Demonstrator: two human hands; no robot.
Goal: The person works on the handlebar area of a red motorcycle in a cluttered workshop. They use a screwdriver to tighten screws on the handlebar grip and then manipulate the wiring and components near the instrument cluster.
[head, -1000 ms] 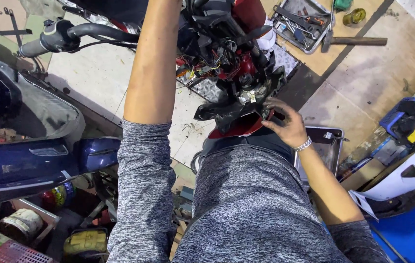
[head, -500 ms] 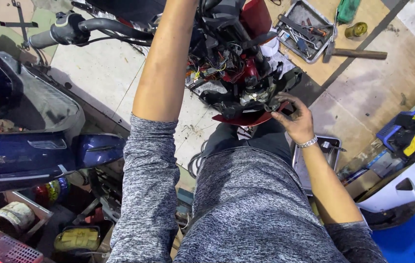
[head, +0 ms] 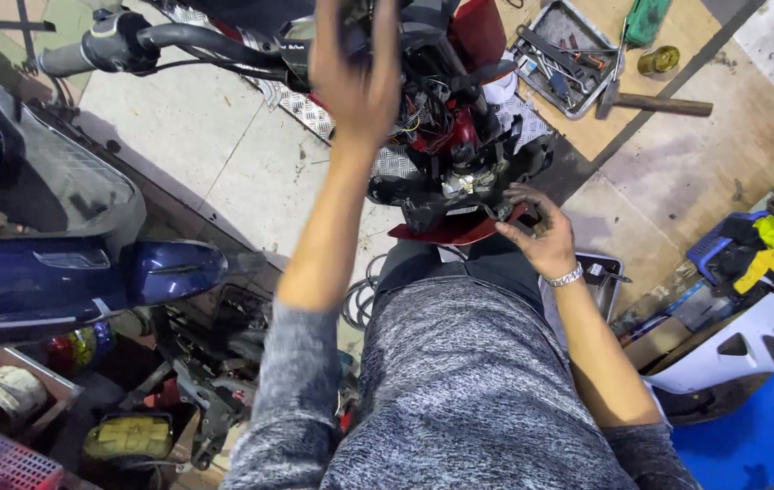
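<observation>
1. Head view, looking down: a person in a grey marled sleeve leans over a stripped red scooter front (head: 460, 136), panels off, wiring and black brackets bare.
2. Left hand (head: 355, 82) is raised high by the handlebar (head: 178, 41); it is blurred, fingers loosely spread, and whether it closes on anything I cannot tell.
3. Right hand (head: 537, 238), a metal bracelet at the wrist, sits low at the front end. Its fingertips pinch together on a small dark part (head: 525, 213) at the edge of the red lower cowl (head: 446, 231). What that part is cannot be made out.
4. Step in hand, as I judge it: fine fitting or freeing of a small fastener or clip at the lower front, right hand working, left reaching to brace.
5. Next move likely calls for a precise fingertip turn or pull in a tight gap, with the bars kept from swinging.
6. Materials: glossy red plastic, matt black brackets, thin coloured wires, rubber bar end.
7. Around: a blue scooter body (head: 88, 272) at left; beyond on the wooden floor, a metal tool tray (head: 568, 54) and a hammer (head: 650, 102); a white plastic fairing (head: 732, 349) at right.
</observation>
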